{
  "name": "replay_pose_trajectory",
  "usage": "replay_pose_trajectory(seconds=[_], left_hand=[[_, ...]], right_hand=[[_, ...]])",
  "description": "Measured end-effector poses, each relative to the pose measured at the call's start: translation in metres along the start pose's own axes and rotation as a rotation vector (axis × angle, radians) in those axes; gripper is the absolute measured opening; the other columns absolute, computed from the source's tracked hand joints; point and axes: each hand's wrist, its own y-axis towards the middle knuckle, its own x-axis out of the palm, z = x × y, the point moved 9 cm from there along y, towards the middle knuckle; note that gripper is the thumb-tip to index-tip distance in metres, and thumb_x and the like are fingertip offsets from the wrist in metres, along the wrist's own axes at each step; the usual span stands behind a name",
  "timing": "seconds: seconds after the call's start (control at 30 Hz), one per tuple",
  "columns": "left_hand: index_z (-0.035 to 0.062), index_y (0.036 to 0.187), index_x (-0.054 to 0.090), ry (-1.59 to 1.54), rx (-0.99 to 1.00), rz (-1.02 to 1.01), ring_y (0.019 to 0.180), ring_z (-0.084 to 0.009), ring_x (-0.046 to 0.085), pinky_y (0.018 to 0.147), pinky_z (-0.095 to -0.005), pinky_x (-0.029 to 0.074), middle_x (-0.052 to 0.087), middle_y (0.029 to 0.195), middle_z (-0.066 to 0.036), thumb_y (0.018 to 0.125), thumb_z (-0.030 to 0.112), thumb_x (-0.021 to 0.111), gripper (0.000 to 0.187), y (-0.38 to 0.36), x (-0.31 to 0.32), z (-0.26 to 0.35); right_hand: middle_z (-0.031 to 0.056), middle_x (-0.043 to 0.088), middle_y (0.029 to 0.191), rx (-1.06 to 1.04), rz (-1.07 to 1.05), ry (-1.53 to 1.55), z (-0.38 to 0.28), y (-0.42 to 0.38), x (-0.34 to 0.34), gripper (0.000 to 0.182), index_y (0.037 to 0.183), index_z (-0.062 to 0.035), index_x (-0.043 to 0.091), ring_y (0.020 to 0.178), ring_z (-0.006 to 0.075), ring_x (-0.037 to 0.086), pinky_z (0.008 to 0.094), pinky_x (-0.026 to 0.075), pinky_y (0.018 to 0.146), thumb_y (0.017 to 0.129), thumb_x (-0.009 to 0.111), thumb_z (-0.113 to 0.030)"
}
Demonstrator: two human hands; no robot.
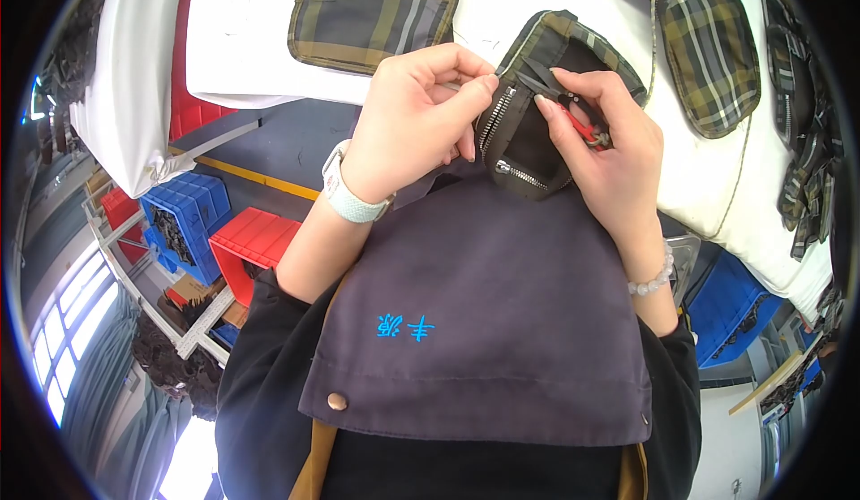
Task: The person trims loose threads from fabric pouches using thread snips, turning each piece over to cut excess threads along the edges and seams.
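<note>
A small plaid pouch with a dark inside (534, 146) lies in front of me at the table's edge, its metal zipper (520, 176) undone. My left hand (425, 106) pinches the pouch's upper left edge between thumb and fingers. In my right hand (614, 137) is a pair of thread snips (588, 127) with red on the handle. The dark blades point left over the pouch opening, close to my left fingertips. Whether a thread lies between the blades is too small to tell.
A flat plaid pouch (372, 12) lies on the white-covered table (242, 43). Another plaid pouch (708, 56) and a cord (742, 173) lie to the right. Blue crates (202, 200) and a red crate (255, 240) stand left, a blue crate (730, 307) lower right.
</note>
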Motion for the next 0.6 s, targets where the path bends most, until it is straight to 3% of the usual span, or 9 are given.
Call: replay_pose_trajectory(seconds=[0.5, 0.57, 0.6], left_hand=[[0.0016, 0.102, 0.069, -0.023, -0.028, -0.105, 0.045, -0.0021, 0.055, 0.037, -0.0179, 0.037, 0.062, 0.061, 0.0, 0.102, 0.017, 0.061, 0.017, 0.0026, -0.0008, -0.0032], [-0.001, 0.104, 0.069, -0.029, -0.058, -0.134, 0.053, -0.0037, 0.06, 0.043, -0.0159, 0.04, 0.065, 0.079, 0.001, 0.102, 0.015, 0.061, 0.018, 0.0022, 0.0011, -0.0025], [-0.001, 0.104, 0.069, -0.028, -0.059, -0.135, 0.053, -0.0037, 0.06, 0.043, -0.0159, 0.04, 0.065, 0.079, 0.001, 0.102, 0.015, 0.061, 0.018, 0.0023, 0.0018, -0.0022]], right_hand=[[0.0055, 0.071, 0.088, -0.048, -0.021, 0.054, -0.0018, 0.0002, 0.0005, 0.021, 0.103, -0.0045, 0.069, 0.071, 0.0174, 0.069, 0.0266, 0.053, 0.062, 0.085, 0.079, -0.011], [0.0053, 0.071, 0.088, -0.04, -0.008, 0.054, -0.0017, 0.0001, 0.001, 0.021, 0.103, -0.0045, 0.07, 0.071, 0.0168, 0.069, 0.0265, 0.053, 0.062, 0.085, 0.079, -0.011], [0.0051, 0.071, 0.087, -0.034, 0.004, 0.054, -0.0009, -0.0001, 0.0005, 0.022, 0.103, -0.0046, 0.07, 0.071, 0.0163, 0.069, 0.0265, 0.053, 0.062, 0.085, 0.08, -0.011]])
